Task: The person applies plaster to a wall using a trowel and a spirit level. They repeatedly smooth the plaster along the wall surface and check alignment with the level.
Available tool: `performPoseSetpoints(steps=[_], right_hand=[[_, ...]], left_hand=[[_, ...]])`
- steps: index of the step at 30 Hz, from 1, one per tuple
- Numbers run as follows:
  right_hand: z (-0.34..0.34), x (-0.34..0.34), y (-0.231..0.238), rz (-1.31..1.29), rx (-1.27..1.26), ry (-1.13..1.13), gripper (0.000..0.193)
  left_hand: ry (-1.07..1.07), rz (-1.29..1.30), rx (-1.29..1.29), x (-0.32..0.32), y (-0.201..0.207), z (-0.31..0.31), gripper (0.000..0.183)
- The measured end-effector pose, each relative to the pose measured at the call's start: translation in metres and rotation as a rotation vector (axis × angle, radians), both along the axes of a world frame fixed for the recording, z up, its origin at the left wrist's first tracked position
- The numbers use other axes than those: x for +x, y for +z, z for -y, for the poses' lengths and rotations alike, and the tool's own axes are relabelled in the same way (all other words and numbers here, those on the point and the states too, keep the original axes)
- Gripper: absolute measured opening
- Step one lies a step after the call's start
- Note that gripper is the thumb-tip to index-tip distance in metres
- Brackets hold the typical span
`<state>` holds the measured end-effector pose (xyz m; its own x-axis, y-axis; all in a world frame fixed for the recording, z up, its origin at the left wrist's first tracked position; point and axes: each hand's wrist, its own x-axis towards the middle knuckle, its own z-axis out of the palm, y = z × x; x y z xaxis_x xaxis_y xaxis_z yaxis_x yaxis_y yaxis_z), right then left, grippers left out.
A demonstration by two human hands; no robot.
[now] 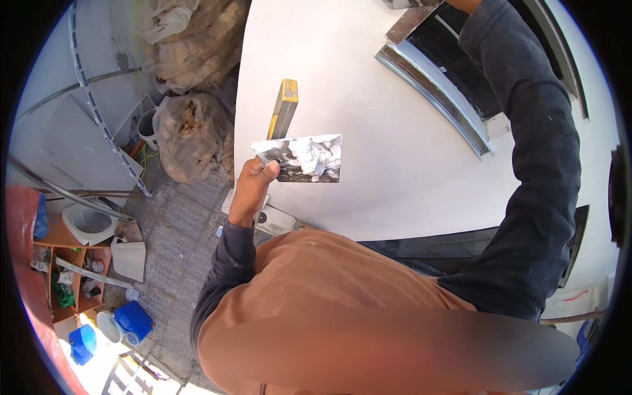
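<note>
My left hand [249, 187] is closed on a flat, smeared metal plastering blade [289, 173], its thumb lying over the near corner. A heap of white plaster [313, 157] sits on the blade. Just behind it, a long grey bar with a yellow end [288, 95], like a spirit level, stands close to the white wall. My right arm reaches up to the top edge, where only a sliver of my right hand [465, 4] shows; its fingers are out of the picture. To its left, part of another smeared flat blade [409, 3] shows at the top edge.
A window opening with a metal sill frame [438, 92] interrupts the white wall [316, 46] at right. Stuffed plastic sacks [194, 141] and a bucket [147, 126] stand at left on the paved floor [174, 217]. Lower left are an orange shelf [82, 299] and blue jugs [133, 321].
</note>
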<state>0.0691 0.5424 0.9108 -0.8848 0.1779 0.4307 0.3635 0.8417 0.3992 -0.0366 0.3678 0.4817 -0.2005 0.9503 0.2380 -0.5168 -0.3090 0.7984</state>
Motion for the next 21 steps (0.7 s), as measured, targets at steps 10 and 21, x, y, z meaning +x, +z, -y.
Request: performPoseSetpoints(steps=[10,21], right_hand=[[-0.077,-0.013,-0.024,0.261,0.012,-0.048,0.034],[-0.081,-0.028,-0.028,0.319,0.009,-0.023,0.034]], left_hand=[[0.082,0.047,-0.087,0.006,-0.038,0.01,0.039],[0.087,0.037,-0.123,0.005,-0.038,0.013,0.04]])
